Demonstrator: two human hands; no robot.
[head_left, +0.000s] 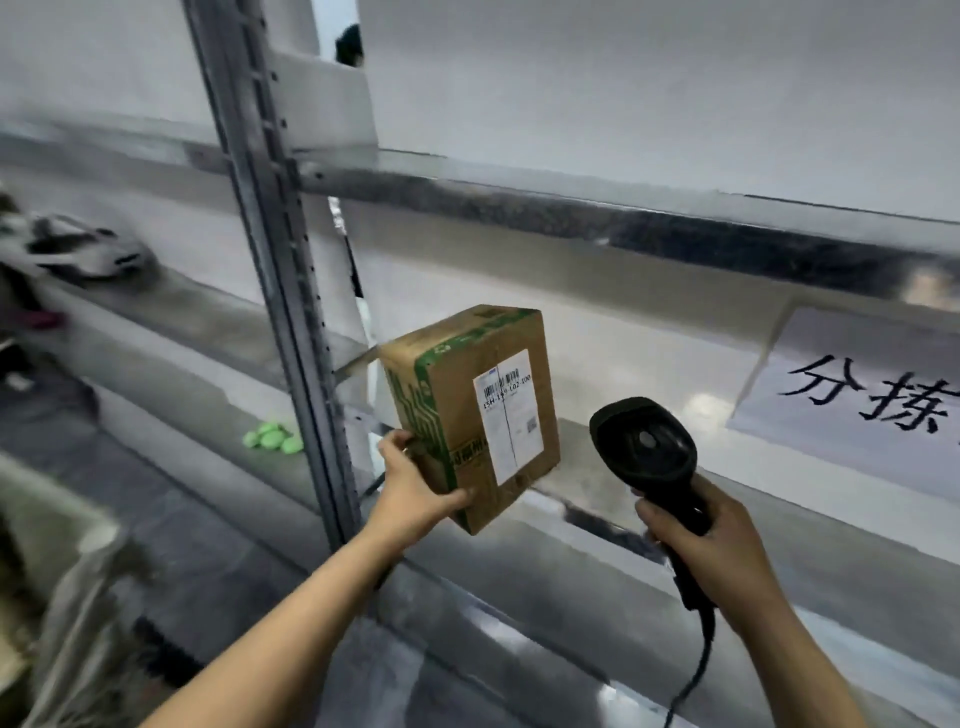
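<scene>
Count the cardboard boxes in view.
1. The cardboard box is held by the left hand before the shelf, beside the scanner in the right hand. Blurred edges may hide others.

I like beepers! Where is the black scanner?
In the head view, the black scanner is lower right, gripped by the right hand, just right of the cardboard box.

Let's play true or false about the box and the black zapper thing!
1. The grip of the left hand holds a cardboard box. True.
2. The grip of the right hand is empty. False: it holds a black scanner.
3. The box has a white label with a barcode. True.
4. The scanner touches the box. False: a gap lies between them.
5. The green things lie right of the box. False: they lie left, past the metal post.
</scene>
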